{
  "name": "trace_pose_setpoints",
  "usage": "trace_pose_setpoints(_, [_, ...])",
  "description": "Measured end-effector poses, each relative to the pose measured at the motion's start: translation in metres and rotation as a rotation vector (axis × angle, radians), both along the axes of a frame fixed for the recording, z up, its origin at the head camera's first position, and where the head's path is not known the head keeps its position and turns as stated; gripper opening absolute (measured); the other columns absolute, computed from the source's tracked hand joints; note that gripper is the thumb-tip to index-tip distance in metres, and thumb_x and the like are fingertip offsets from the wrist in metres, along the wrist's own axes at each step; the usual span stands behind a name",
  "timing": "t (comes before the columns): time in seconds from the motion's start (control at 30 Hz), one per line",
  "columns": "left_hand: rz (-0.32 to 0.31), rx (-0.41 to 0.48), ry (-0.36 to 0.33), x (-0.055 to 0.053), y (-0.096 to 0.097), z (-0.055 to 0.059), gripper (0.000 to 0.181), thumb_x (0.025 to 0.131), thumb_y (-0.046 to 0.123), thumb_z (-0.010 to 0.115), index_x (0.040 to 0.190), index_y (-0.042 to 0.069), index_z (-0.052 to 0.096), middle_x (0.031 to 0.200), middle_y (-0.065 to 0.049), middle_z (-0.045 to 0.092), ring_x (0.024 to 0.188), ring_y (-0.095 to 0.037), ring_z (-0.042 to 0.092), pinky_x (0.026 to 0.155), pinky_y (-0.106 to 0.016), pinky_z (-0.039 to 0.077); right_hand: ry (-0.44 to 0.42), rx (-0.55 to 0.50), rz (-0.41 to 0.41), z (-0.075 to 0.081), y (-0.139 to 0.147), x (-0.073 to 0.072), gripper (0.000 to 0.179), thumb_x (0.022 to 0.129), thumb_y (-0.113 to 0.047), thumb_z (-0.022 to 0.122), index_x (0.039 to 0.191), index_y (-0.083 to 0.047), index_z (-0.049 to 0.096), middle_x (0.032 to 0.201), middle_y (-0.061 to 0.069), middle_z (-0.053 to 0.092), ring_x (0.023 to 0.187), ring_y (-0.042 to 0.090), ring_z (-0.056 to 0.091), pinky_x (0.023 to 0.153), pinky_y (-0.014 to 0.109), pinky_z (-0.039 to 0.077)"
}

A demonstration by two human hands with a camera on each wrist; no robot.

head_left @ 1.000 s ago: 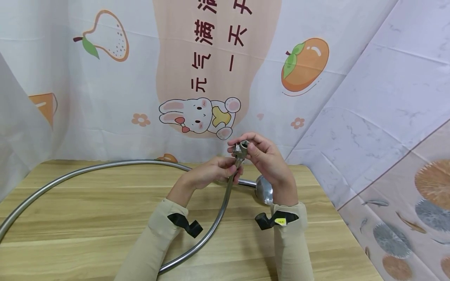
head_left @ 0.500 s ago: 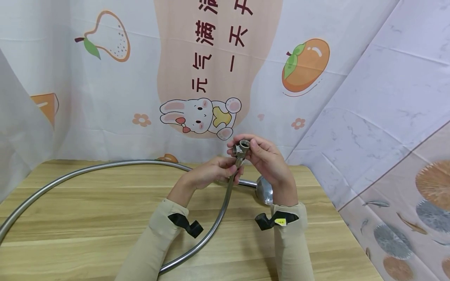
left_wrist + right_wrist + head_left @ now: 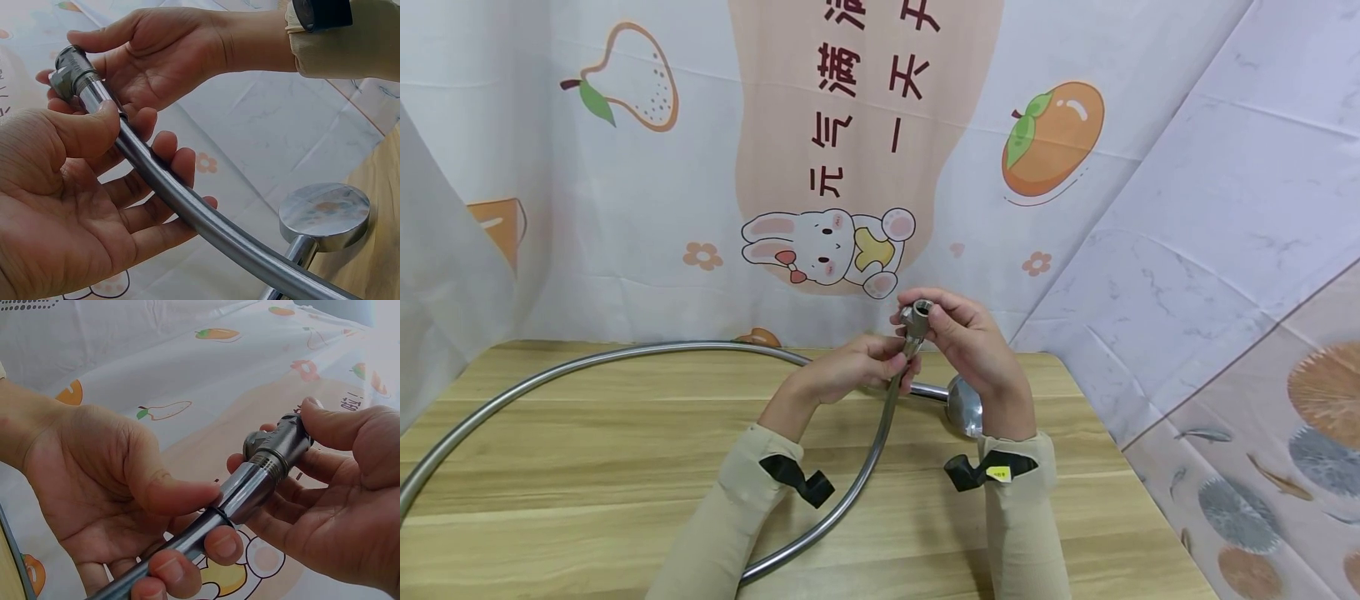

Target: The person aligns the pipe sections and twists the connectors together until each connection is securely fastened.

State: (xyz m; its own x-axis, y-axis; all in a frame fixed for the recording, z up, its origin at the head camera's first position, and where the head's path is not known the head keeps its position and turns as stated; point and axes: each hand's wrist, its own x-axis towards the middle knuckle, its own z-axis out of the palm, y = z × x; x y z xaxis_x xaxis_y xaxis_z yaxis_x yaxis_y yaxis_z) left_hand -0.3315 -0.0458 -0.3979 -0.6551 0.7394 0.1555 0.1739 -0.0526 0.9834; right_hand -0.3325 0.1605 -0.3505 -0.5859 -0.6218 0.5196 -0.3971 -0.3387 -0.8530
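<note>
My left hand (image 3: 842, 368) grips the end of a metal shower hose (image 3: 874, 450), its thumb and fingers round the smooth end sleeve (image 3: 240, 490). At the tip sits a silvery threaded pipe fitting (image 3: 917, 318) with a round open mouth facing up and a side branch. My right hand (image 3: 976, 343) pinches this fitting between thumb and fingers. A short band of thread (image 3: 267, 464) shows between sleeve and fitting in the right wrist view. Both hands hold the joint above the table's back edge, and the hose curves down from them.
A chrome shower head (image 3: 964, 406) lies on the wooden table (image 3: 587, 467) behind the right wrist. The rest of the hose (image 3: 587, 360) arcs across the table's left side. A printed curtain (image 3: 677, 167) hangs behind the table.
The fitting has turned a little at the hose end. My right thumb lifted to its outer side and has come back over its rim. The left hand holds nearly still.
</note>
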Motion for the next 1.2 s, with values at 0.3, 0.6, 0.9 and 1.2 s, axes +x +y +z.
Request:
trace_pose_setpoints(0.3, [0.001, -0.002, -0.01, 0.0001, 0.0002, 0.0004, 0.033, 0.11, 0.019, 0.04, 0.124, -0.008, 0.053, 0.107, -0.01, 0.058, 0.096, -0.02, 0.063, 0.094, -0.038, 0.053, 0.006, 0.009, -0.005, -0.0001, -0.0012, 0.0, 0.027, 0.108, -0.014, 0.05, 0.129, -0.008, 0.065, 0.122, 0.005, 0.069, 0.115, 0.018, 0.066, 0.106, 0.033, 0.048])
trace_pose_setpoints(0.6, [0.0, -0.005, -0.018, -0.0001, 0.0014, -0.0007, 0.028, 0.11, 0.019, 0.04, 0.119, -0.003, 0.056, 0.1, -0.004, 0.06, 0.095, -0.019, 0.062, 0.09, -0.034, 0.052, 0.026, 0.008, 0.001, -0.0012, -0.0005, -0.0023, 0.025, 0.106, -0.014, 0.053, 0.127, -0.01, 0.067, 0.125, 0.006, 0.069, 0.114, 0.021, 0.068, 0.109, 0.038, 0.047])
trace_pose_setpoints(0.9, [-0.007, -0.005, -0.01, 0.0006, 0.0023, 0.0001, 0.027, 0.11, 0.017, 0.04, 0.118, -0.003, 0.056, 0.098, -0.004, 0.06, 0.093, -0.018, 0.061, 0.089, -0.034, 0.052, 0.02, 0.008, -0.019, -0.0026, 0.0007, -0.0044, 0.022, 0.104, -0.012, 0.057, 0.121, -0.014, 0.07, 0.12, 0.003, 0.07, 0.111, 0.02, 0.068, 0.106, 0.037, 0.049])
trace_pose_setpoints(1.2, [-0.012, -0.003, -0.008, 0.0001, 0.0006, 0.0002, 0.034, 0.11, 0.019, 0.039, 0.124, -0.01, 0.052, 0.1, -0.004, 0.059, 0.095, -0.018, 0.061, 0.091, -0.034, 0.052, 0.022, 0.001, -0.023, -0.0028, 0.0007, -0.0037, 0.024, 0.106, -0.019, 0.056, 0.125, -0.011, 0.068, 0.124, 0.004, 0.069, 0.113, 0.019, 0.069, 0.106, 0.036, 0.049])
